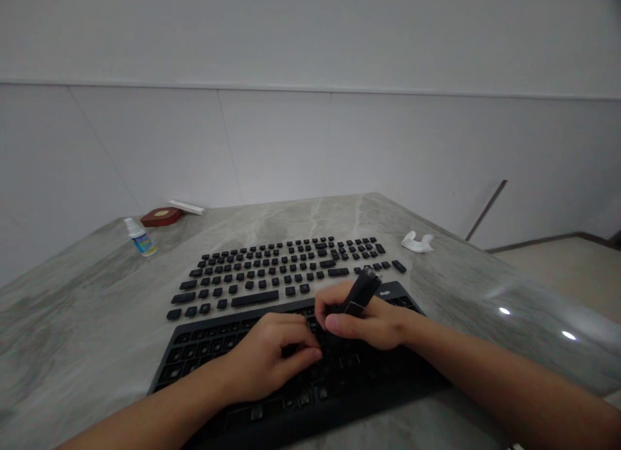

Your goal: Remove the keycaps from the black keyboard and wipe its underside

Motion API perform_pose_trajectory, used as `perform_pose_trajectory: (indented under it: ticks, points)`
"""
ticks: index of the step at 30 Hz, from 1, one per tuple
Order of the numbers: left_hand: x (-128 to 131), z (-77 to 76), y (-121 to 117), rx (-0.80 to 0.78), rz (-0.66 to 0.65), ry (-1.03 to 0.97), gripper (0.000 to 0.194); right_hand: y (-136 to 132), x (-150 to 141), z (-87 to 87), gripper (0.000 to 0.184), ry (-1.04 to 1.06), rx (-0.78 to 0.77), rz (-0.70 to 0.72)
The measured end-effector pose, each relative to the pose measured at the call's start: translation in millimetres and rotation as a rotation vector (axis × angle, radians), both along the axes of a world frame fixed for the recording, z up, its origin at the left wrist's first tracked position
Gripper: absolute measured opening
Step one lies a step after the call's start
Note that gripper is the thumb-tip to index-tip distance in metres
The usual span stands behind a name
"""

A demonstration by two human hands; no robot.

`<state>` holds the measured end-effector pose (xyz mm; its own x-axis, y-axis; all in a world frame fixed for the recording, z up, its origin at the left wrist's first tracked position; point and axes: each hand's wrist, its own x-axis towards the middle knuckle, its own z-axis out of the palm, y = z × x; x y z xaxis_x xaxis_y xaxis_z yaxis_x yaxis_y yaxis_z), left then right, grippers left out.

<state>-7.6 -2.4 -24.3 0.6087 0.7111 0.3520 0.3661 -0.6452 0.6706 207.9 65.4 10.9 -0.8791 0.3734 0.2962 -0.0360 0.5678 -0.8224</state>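
Note:
A black keyboard base [310,417] with its keycaps off lies in front of me, exposing rows of key sockets. My left hand [272,356] rests on its middle, thumb and fingers curled towards each other; whatever is at the fingertips is too dark to make out. Just right of it, my right hand [371,324] grips a black pen-like tool [359,293]. The tool slants, its upper end pointing up and away to the right. Fingers and dark shadow hide its lower end over the keyboard.
Loose black keycaps [255,299] lie in rows beyond the keyboard on the grey marbled table [460,295]. A small spray bottle [140,238], a dark red box [162,216] and a white flat object [187,207] are at back left. Crumpled white tissue [417,242] lies at back right.

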Motion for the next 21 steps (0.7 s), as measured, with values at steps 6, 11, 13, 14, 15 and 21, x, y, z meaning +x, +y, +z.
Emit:
perform_pose_trajectory:
  ticks: [6,11,13,14,15,21]
  points:
    - [1.0,0.4,-3.9,0.154,-0.093,0.131,0.013,4.8,2.6,-0.1,0.031,-0.127,-0.012,0.196]
    - [1.5,2.9,-5.2,0.187,-0.136,0.174,0.013,2.5,2.9,2.4,0.035,-0.133,0.002,0.203]
    - [1.3,2.8,-4.9,0.191,-0.135,0.177,0.012,2.3,3.0,3.0,0.037,-0.119,0.012,0.207]
    - [1.3,2.6,-4.8,0.191,-0.135,0.179,0.011,2.1,3.0,3.3,0.039,-0.111,0.018,0.215]
    - [1.3,2.4,-4.7,0.19,-0.138,0.181,0.011,1.7,2.8,3.8,0.04,-0.103,0.025,0.222]
    - [3.0,3.3,-4.9,0.202,-0.138,0.189,0.01,-4.3,-0.3,3.9,0.036,-0.048,0.083,0.266]
